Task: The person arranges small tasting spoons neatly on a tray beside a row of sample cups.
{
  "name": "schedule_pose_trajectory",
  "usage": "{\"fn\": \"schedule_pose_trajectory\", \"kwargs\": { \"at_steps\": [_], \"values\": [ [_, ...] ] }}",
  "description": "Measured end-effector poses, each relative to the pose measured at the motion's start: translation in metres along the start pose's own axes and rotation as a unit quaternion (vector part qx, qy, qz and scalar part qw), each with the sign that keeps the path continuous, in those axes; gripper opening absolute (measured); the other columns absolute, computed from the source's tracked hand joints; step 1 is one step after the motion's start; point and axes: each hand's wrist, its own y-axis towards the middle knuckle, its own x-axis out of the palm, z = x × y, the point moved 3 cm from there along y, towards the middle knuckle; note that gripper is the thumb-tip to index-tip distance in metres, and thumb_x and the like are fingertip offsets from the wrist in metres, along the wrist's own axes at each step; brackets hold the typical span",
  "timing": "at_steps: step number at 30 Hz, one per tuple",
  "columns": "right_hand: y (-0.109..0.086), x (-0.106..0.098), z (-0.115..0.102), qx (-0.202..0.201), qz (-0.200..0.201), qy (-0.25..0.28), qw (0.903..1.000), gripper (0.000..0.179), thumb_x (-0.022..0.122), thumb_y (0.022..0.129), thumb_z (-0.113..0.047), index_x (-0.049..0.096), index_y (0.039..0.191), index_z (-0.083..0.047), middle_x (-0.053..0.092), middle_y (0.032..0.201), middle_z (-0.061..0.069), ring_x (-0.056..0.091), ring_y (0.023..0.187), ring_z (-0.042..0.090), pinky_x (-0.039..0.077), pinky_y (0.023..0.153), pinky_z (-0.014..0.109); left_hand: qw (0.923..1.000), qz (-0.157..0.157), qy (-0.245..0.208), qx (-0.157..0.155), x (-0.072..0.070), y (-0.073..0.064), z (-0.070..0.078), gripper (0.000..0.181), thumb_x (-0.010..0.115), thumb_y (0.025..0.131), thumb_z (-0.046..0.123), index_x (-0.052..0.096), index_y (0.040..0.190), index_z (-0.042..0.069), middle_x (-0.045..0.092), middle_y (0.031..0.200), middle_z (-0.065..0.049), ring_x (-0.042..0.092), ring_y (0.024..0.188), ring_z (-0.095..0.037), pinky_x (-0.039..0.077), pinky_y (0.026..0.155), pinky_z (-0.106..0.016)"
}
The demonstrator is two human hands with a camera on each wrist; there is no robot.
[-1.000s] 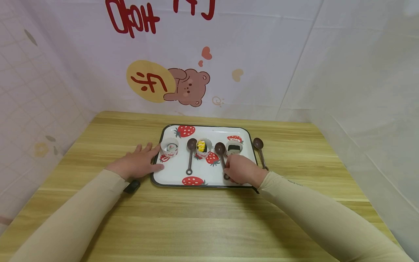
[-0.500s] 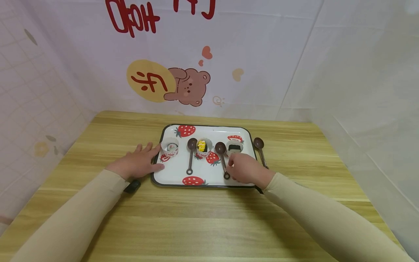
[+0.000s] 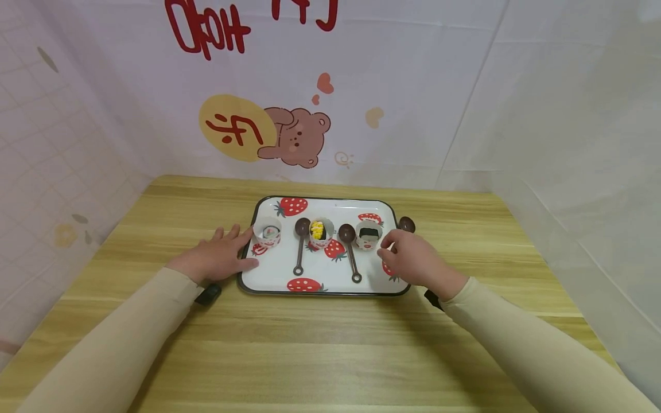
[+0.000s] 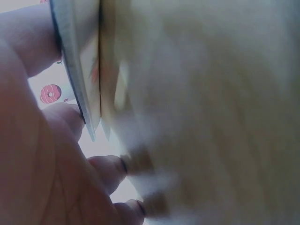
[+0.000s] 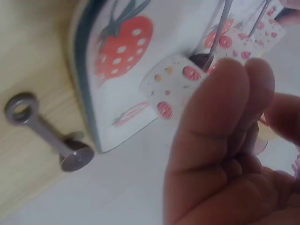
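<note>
My left hand [image 3: 222, 255] rests at the left edge of a white strawberry-print tray [image 3: 279, 275], fingers extended; its index fingertip is by the left paper cup. Three paper cups stand in a row: the left one [image 3: 263, 243] holds a sushi roll [image 3: 271, 232], the middle one a yellow-topped piece [image 3: 317, 230], the right one a black-banded piece [image 3: 369, 233]. Brown measuring spoons lie between them, one left [image 3: 302, 228] and one right [image 3: 347, 233]. Over the tray's right edge my right hand [image 3: 415, 258] holds nothing, fingers loosely bent. Beyond it lies a third spoon [image 3: 407, 224], its handle hidden in the head view.
The tray lies on a wood-grain table [image 3: 289, 344]. Behind stands a pale cloth backdrop [image 3: 413, 86] with a printed bear, and more cloth hangs at both sides. Dark bands sit at both wrists.
My right hand has let go of the handle of the spoon beside the right cup and moved right, past the tray's right edge. That spoon stays put, and my left hand has not moved.
</note>
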Motion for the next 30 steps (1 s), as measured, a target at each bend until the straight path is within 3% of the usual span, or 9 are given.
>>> {"fn": "schedule_pose_trajectory", "kwargs": {
  "at_steps": [9, 22, 30],
  "values": [
    [-0.003, -0.018, 0.019, 0.013, 0.065, 0.011, 0.9977, 0.023, 0.06, 0.105, -0.023, 0.068, 0.112, -0.002, 0.072, 0.092, 0.009, 0.063, 0.077, 0.02, 0.051, 0.068, 0.032, 1.0, 0.0, -0.004, -0.002, 0.001, 0.0, -0.003, 0.097, 0.056, 0.1, 0.066, 0.016, 0.17, 0.013, 0.01, 0.173, -0.032, 0.005, 0.154, -0.066, 0.015, 0.115, -0.085],
    [0.01, -0.017, 0.04, 0.054, 0.031, 0.021, 0.9978, 0.033, 0.059, 0.107, -0.023, 0.06, 0.128, 0.003, 0.067, 0.118, 0.018, 0.064, 0.086, 0.024, 0.053, 0.072, 0.033, 1.0, 0.003, 0.006, 0.001, 0.002, 0.002, -0.001, 0.096, 0.054, 0.1, 0.067, 0.017, 0.17, 0.012, 0.012, 0.171, -0.035, 0.007, 0.153, -0.068, 0.017, 0.113, -0.087],
    [0.021, -0.006, 0.042, 0.032, -0.004, -0.012, 0.9994, 0.046, 0.061, 0.106, -0.023, 0.058, 0.14, 0.008, 0.07, 0.125, 0.023, 0.067, 0.105, 0.032, 0.057, 0.094, 0.047, 1.0, 0.0, 0.0, 0.0, 0.0, 0.0, 0.001, 0.096, 0.055, 0.1, 0.066, 0.018, 0.169, 0.011, 0.011, 0.171, -0.035, 0.006, 0.153, -0.068, 0.016, 0.113, -0.087]
  ]
}}
